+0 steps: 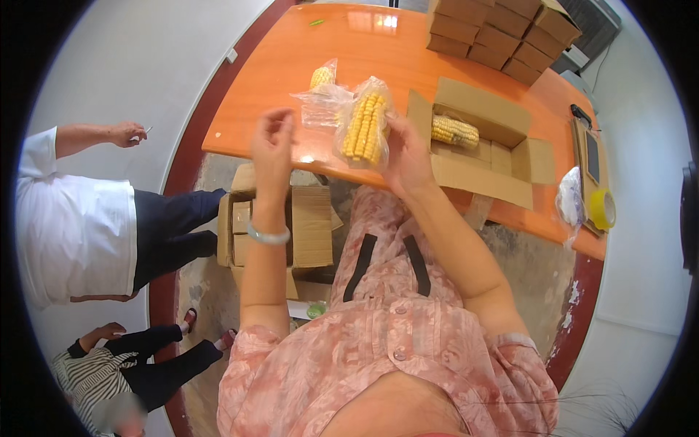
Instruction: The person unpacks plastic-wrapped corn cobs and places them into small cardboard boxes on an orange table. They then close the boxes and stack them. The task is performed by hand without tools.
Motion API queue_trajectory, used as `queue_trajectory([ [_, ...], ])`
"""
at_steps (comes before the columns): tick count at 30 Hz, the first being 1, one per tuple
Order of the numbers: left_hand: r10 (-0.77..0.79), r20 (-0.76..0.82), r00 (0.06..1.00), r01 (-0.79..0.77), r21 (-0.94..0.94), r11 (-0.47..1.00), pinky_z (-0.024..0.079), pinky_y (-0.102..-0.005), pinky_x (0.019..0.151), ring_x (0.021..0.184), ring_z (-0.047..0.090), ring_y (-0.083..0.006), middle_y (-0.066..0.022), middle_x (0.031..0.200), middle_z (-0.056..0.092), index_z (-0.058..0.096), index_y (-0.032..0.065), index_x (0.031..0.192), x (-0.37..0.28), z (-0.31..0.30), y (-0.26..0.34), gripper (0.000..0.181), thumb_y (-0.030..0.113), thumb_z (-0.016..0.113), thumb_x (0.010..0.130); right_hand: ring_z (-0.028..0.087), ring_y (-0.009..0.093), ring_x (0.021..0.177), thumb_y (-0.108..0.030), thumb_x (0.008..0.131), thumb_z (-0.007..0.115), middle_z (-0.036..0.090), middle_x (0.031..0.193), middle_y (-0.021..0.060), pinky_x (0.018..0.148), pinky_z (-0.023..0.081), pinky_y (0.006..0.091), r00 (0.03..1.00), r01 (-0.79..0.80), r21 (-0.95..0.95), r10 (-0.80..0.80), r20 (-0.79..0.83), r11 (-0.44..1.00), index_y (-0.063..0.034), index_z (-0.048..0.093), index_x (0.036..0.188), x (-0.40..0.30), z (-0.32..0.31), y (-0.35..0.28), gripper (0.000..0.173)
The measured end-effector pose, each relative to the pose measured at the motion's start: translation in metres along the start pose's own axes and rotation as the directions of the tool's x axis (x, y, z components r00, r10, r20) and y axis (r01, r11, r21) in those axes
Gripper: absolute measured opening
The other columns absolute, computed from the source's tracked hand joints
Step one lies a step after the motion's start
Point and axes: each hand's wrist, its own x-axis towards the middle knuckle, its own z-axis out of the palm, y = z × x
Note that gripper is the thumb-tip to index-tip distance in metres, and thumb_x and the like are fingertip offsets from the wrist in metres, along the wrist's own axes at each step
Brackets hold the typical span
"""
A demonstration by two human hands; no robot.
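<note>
In my right hand [407, 155] is a clear plastic bag of yellow corn cobs [365, 128], upright over the table's near edge. My left hand [274, 134] hovers to the left of that bag, fingers curled, with nothing visible in it; a pale bangle circles the wrist. Just behind, crumpled clear plastic [326, 106] lies on the orange table [273, 71], and beyond it sits another bagged piece of corn [322, 78]. To the right, an open cardboard box [480, 177] holds corn [455, 131] at its left side.
Small cardboard boxes [499, 35] are stacked at the back right. Yellow tape [602, 208], a plastic bundle [570, 199] and a dark phone-like device [593, 157] lie on the right. An open carton [311, 226] stands below the table's front edge. Two people [76, 235] are at the left.
</note>
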Motion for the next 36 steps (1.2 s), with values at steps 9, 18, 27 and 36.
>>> queue_trajectory([
  [9, -0.008, 0.704, 0.71, 0.656, -0.657, 0.372, 0.054, -0.0313, 0.075, 0.096, 0.064, -0.0204, -0.0114, 0.12, 0.062, 0.045, 0.0002, 0.139, -0.101, 0.065, 0.069, 0.044, 0.027, 0.048, 0.105, 0.056, 0.013, 0.114, -0.013, 0.098, 0.047, 0.056, 0.126, 0.0078, 0.099, 0.046, 0.03, 0.961, 0.182, -0.324, -0.098, 0.258, 0.929, 0.0015, 0.041, 0.143, -0.05, 0.001, -0.034, 0.047],
  [18, -0.053, 0.421, 0.905, 0.357, -0.688, 0.632, 0.053, -0.0404, 0.094, 0.114, 0.063, -0.0277, -0.018, 0.13, 0.06, 0.046, -0.0033, 0.137, -0.119, 0.086, 0.086, 0.041, 0.023, 0.045, 0.106, 0.058, 0.01, 0.103, -0.024, 0.104, 0.052, 0.06, 0.118, 0.0079, 0.085, 0.052, 0.0266, 0.966, 0.197, -0.523, -0.254, -0.038, 0.829, 0.0003, 0.053, 0.128, -0.08, -0.008, -0.075, 0.034],
  [27, -0.123, 0.478, 0.87, 0.464, -0.71, 0.53, 0.052, -0.0461, 0.101, 0.119, 0.061, -0.0327, -0.0212, 0.132, 0.058, 0.044, -0.0019, 0.14, -0.116, 0.092, 0.094, 0.05, 0.033, 0.031, 0.107, 0.064, 0.008, 0.077, -0.006, 0.096, 0.066, 0.066, 0.086, 0.0024, 0.073, 0.054, 0.022, 0.974, 0.172, -0.606, -0.228, -0.015, 0.777, 0.0014, 0.062, 0.103, -0.093, -0.005, -0.086, 0.011],
  [36, -0.041, 0.61, 0.791, 0.611, -0.786, 0.092, 0.054, -0.0435, 0.094, 0.121, 0.058, -0.0325, -0.0217, 0.14, 0.053, 0.041, 0.0024, 0.145, -0.113, 0.093, 0.09, 0.064, 0.05, 0.032, 0.104, 0.063, 0.007, 0.084, -0.001, 0.097, 0.059, 0.066, 0.094, 0.0022, 0.075, 0.054, 0.0234, 0.949, 0.305, -0.525, -0.212, 0.232, 0.795, 0.0012, 0.064, 0.11, -0.092, 0.01, -0.096, 0.014],
])
